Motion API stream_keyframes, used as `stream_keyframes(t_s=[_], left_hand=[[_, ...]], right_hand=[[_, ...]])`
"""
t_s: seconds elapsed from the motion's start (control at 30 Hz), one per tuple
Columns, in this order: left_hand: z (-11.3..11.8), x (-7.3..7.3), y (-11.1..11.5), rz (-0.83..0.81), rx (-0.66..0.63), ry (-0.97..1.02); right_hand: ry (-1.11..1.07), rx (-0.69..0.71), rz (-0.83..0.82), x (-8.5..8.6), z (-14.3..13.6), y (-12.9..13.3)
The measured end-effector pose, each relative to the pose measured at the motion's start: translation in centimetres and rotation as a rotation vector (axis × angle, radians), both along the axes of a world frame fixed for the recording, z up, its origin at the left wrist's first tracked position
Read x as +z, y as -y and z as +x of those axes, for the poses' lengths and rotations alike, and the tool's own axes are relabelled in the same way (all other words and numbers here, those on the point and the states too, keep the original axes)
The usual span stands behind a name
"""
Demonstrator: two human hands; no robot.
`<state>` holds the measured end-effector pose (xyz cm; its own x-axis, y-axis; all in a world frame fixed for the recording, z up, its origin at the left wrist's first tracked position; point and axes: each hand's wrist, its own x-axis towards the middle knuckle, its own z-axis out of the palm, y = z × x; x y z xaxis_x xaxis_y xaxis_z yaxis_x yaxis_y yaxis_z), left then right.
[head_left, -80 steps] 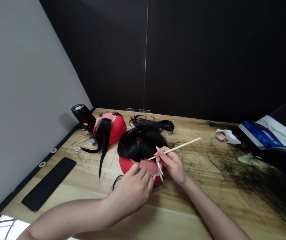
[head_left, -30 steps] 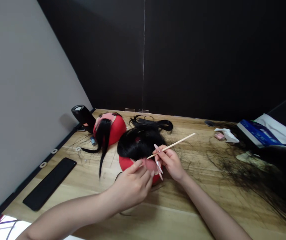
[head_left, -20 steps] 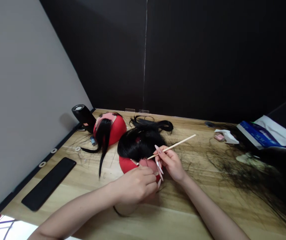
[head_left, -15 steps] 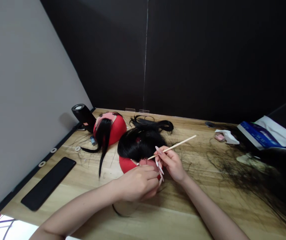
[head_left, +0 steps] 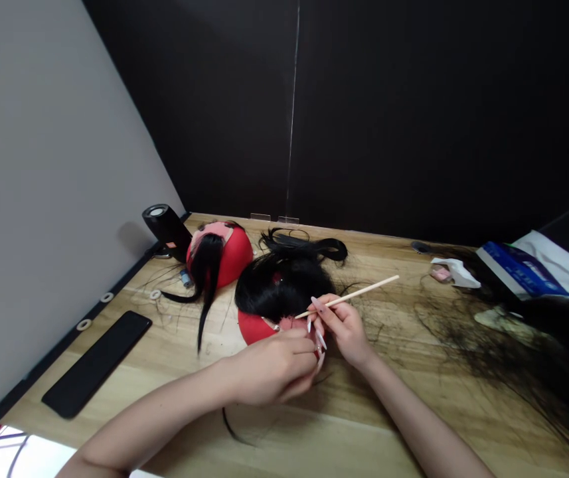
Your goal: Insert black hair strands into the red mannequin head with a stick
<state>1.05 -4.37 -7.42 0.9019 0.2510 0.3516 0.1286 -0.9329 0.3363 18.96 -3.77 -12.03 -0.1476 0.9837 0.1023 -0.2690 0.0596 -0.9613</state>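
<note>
My right hand pinches a thin wooden stick, whose lower tip meets a pink patch at the front of the near red form. Black hair covers the top of that form. Bent over its front edge is my left hand, fingers closed together; black strands hang below it, and what its fingertips pinch is hidden. Behind and to the left sits a second red form with a pink cap and a black lock of hair.
A black cylinder leans at the back left, beside a small blue item. A black phone-like slab lies at the left. Loose hair, a blue packet and white tissue are at the right.
The stick's upper end has shifted slightly right and down. The strands under my left hand now trail further to the right. Both hands keep nearly the same place.
</note>
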Motion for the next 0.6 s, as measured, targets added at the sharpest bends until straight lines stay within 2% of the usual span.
stream_keyframes(t_s=[0.23,0.6], left_hand=[[0.07,-0.50,0.17,0.082,0.020,0.083],[0.04,-0.68,0.24,0.121,0.043,0.026]], right_hand=[[-0.021,-0.020,0.027,-0.19,-0.15,0.05],[-0.049,-0.032,0.047,-0.32,-0.20,0.01]])
